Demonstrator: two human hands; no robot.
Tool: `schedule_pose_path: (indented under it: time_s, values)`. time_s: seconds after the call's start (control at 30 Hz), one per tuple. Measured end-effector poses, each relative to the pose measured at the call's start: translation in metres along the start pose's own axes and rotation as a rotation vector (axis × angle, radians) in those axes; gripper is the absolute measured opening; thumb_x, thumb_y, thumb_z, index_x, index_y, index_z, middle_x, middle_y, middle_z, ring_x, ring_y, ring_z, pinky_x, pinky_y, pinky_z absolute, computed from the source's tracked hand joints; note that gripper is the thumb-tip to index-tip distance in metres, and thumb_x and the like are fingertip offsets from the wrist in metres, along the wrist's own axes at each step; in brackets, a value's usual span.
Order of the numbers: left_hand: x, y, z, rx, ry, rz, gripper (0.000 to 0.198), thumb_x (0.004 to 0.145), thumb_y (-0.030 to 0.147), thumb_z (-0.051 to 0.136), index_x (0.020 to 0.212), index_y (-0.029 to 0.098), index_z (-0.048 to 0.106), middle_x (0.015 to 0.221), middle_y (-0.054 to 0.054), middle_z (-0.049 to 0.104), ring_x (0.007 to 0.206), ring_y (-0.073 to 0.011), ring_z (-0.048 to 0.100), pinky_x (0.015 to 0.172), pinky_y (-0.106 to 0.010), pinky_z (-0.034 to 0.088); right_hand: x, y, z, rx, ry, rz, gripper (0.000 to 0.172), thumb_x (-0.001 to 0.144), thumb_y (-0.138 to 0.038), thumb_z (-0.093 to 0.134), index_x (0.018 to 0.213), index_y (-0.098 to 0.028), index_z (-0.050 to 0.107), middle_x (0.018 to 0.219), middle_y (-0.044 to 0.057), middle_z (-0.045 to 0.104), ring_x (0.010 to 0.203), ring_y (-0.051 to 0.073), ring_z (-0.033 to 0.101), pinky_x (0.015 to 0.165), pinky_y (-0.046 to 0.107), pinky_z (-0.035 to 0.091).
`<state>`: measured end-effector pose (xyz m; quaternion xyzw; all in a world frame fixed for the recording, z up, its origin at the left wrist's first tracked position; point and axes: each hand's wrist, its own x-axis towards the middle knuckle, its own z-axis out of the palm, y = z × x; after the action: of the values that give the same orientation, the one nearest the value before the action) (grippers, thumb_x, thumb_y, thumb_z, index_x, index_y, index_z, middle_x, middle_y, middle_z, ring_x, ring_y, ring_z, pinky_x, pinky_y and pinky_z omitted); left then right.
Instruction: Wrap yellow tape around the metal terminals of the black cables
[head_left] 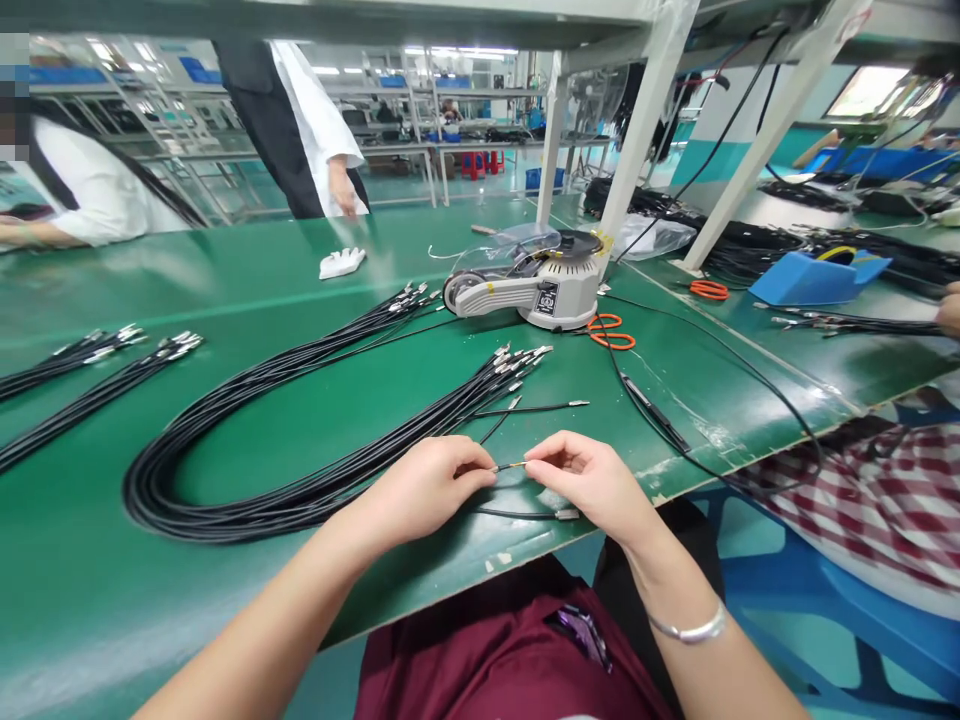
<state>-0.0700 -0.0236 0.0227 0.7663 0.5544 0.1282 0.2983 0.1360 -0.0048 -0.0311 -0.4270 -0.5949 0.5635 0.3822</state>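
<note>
Near the table's front edge, my left hand [439, 482] pinches a thin black cable [501, 469] between thumb and fingertips. From that pinch a short thin end, dark and yellowish, reaches across to my right hand [585, 478], whose thumb and forefinger are closed on its tip. The tip itself is too small to make out. Beside my left hand lies a long bundle of black cables [225, 400], bent in a U, with silvery connectors [517, 362] at its ends. A few single cable ends [555, 407] rest on the green table [405, 590] around my hands.
A grey tape dispenser [525, 290] stands behind the bundle, near orange-handled scissors [611, 332] and a black pen-like tool [654, 410]. More cables [112, 390] lie left. Shelf posts [637, 130] rise at the back right. Co-workers stand or sit across and at right.
</note>
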Motion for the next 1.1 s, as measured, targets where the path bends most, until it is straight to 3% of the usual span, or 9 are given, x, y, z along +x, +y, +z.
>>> schedule_pose_path:
  time_s: [0.17, 0.77, 0.93, 1.1]
  values:
    - [-0.004, 0.008, 0.016, 0.013, 0.06, 0.096, 0.022, 0.088, 0.029, 0.048, 0.09, 0.021, 0.069, 0.088, -0.002, 0.068, 0.084, -0.0161, 0.06, 0.079, -0.026, 0.043, -0.01, 0.004, -0.001, -0.014, 0.027, 0.027, 0.021, 0.072, -0.035, 0.071, 0.08, -0.016, 0.069, 0.076, 0.004, 0.07, 0.071, 0.017, 0.063, 0.068, 0.03, 0.05]
    - [0.005, 0.02, 0.022, -0.146, 0.04, -0.008, 0.021, 0.085, 0.029, 0.051, 0.084, 0.019, 0.07, 0.086, -0.002, 0.07, 0.08, -0.0157, 0.061, 0.075, -0.024, 0.043, -0.015, -0.007, -0.001, -0.048, 0.035, 0.042, 0.018, 0.076, -0.033, 0.066, 0.074, -0.015, 0.068, 0.068, 0.002, 0.067, 0.065, 0.015, 0.06, 0.063, 0.027, 0.048]
    - [0.006, 0.018, 0.026, -0.119, 0.054, 0.0, 0.021, 0.085, 0.03, 0.05, 0.083, 0.019, 0.068, 0.084, -0.001, 0.069, 0.079, -0.0157, 0.061, 0.072, -0.024, 0.042, -0.015, -0.006, -0.009, -0.121, -0.041, 0.024, 0.019, 0.079, -0.033, 0.063, 0.083, -0.016, 0.071, 0.077, 0.003, 0.071, 0.072, 0.016, 0.063, 0.068, 0.027, 0.049]
    - [0.008, 0.013, 0.029, -0.054, -0.003, 0.021, 0.027, 0.089, 0.033, 0.043, 0.09, 0.019, 0.067, 0.084, -0.003, 0.068, 0.077, -0.0157, 0.059, 0.071, -0.024, 0.042, -0.013, 0.0, -0.007, -0.191, 0.002, -0.007, 0.018, 0.08, -0.033, 0.061, 0.081, -0.017, 0.068, 0.075, 0.002, 0.069, 0.067, 0.015, 0.062, 0.063, 0.025, 0.049]
